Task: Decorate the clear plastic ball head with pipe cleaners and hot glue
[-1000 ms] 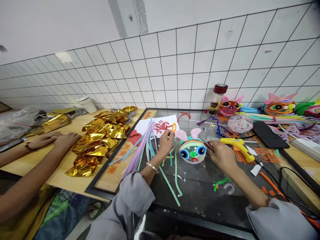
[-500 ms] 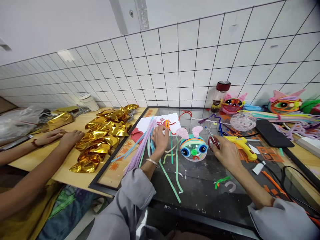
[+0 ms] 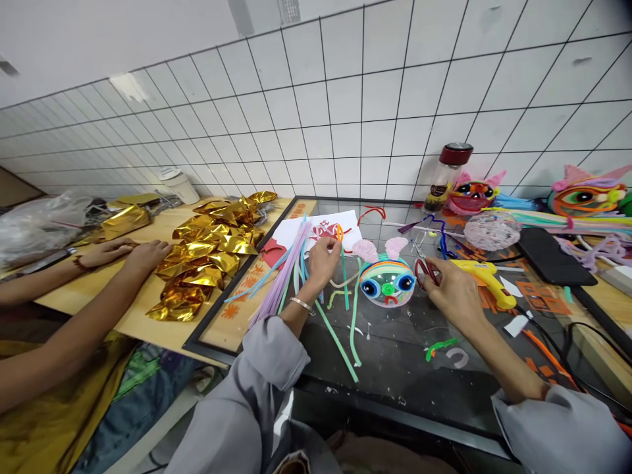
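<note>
My left hand point(image 3: 322, 266) is closed in a pinch at the lower end of a small looped orange pipe cleaner point(image 3: 339, 230), above a white sheet point(image 3: 291, 229) with red markings. Under and beside that wrist lies a bundle of lilac, blue and green pipe cleaners point(image 3: 282, 284). My right hand point(image 3: 451, 289) grips scissors point(image 3: 425, 271) by their dark red handles, blades pointing away from me. Between both hands sits a clear round animal head point(image 3: 388, 282) with pink ears, big blue eyes, a green nose and striped pipe cleaners over its top.
A yellow glue gun point(image 3: 486, 283) and a black phone point(image 3: 557, 255) lie to the right. A lidded jar point(image 3: 447, 178) and two similar heads stand by the wall. On the left, another person's hands point(image 3: 143, 257) rest beside crumpled gold foil point(image 3: 210, 253).
The camera view has tilted slightly down and shifted. My left fingers have drawn closer together at the orange pipe cleaner. My right hand still holds the scissors.
</note>
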{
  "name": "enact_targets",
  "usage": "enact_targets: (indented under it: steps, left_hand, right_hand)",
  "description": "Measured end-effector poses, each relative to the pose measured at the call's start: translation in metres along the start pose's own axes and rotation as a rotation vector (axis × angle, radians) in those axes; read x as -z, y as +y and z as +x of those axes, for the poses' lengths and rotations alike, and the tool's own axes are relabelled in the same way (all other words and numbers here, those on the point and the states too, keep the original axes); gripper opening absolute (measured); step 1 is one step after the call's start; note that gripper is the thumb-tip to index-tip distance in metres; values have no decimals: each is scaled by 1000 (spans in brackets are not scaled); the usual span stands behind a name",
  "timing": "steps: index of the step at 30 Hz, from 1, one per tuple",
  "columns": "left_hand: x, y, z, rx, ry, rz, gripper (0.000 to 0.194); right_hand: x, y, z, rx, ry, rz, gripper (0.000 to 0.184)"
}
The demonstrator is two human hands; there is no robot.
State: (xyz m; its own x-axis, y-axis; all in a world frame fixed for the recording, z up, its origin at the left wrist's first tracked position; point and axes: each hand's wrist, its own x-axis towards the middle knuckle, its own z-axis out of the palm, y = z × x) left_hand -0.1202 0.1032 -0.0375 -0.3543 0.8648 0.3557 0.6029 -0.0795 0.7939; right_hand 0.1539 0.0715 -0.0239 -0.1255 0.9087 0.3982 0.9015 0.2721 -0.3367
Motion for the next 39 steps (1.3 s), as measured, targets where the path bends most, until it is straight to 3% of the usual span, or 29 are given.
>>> enact_targets:
  steps: [8,15,18,23,39]
  left_hand:
    - [2,4,-1,-44,-16,39,12]
    - [4,11,-6,-150,-3,20,11]
    - [5,14,-7,-164,54,-58,13]
    - [8,26,-12,-214,105,-158,15]
    - [18,44,-22,-383,-3,-280,15]
  right_hand:
    - [0,1,1,-87,-22,113,43]
    - [-1,5,9,-408,-131,824,54]
    - [2,0,10,-460,-167,984,56]
    - [9,-8,10,-525,-85,1063,68]
    - [23,-14,11,-561,24,1155,72]
